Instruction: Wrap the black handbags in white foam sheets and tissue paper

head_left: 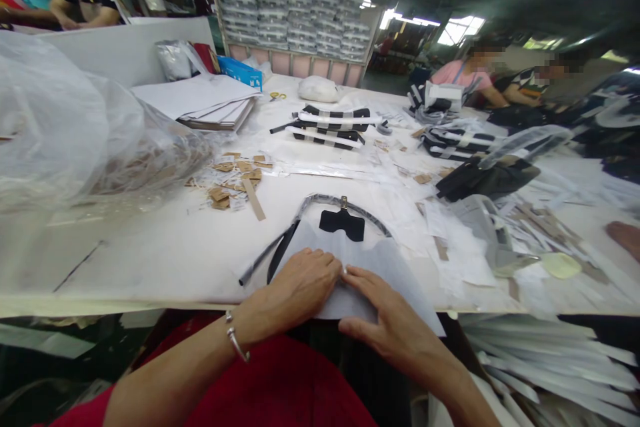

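Head view: right hand (387,317) parted, left hand (303,283) — grip unclear — on paper (383,259), tags (219,197) beyond.

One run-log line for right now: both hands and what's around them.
left hand: on white sheet | right hand: beside left, at sheet | black flap: sheet's far edge | brown tags: on table, leftward

Both forearms converge from the lower corners toward the midline. The left forearm (175,363) slants inward to a hand (305,283) held back uppermost, its fingers close together and bent. The right forearm (453,380) leads to a hand (390,317) with index finger (364,283) extended leftward and thumb (356,328) spread apart below. The fingertips of both hands nearly meet.
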Action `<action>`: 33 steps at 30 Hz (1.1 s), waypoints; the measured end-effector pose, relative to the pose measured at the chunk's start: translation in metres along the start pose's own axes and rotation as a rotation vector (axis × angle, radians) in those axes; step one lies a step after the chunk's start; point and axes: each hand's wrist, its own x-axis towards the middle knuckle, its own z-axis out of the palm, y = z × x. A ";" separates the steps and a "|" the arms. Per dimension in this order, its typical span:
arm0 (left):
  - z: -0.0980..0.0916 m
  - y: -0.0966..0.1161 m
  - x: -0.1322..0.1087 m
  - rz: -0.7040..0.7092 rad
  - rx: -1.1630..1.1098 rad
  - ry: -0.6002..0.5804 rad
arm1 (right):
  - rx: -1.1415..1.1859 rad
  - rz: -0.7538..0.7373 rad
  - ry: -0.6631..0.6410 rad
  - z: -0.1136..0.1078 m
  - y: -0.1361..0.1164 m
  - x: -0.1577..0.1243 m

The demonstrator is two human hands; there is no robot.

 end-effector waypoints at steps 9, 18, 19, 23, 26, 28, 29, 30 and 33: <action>-0.001 0.002 -0.001 0.041 0.026 0.045 | 0.292 0.138 0.068 -0.008 0.011 0.022; 0.007 0.004 -0.005 0.008 0.010 0.099 | 0.098 0.087 0.161 0.019 0.018 0.034; 0.007 0.004 -0.005 0.007 0.010 0.101 | 0.106 0.091 0.169 0.019 0.019 0.034; 0.009 0.004 -0.004 0.026 0.022 0.089 | 0.110 0.087 0.209 0.024 0.023 0.036; 0.013 0.003 -0.002 0.049 0.042 0.087 | 0.069 0.067 0.218 0.028 0.026 0.036; 0.016 0.003 -0.001 0.056 0.051 0.086 | 0.037 0.064 0.214 0.030 0.027 0.036; 0.017 0.003 -0.001 0.058 0.053 0.084 | 0.024 0.067 0.208 0.030 0.027 0.036; 0.018 0.003 0.000 0.059 0.053 0.081 | 0.014 0.072 0.200 0.031 0.027 0.037; 0.019 0.003 0.000 0.063 0.056 0.073 | -0.001 0.089 0.177 0.031 0.027 0.038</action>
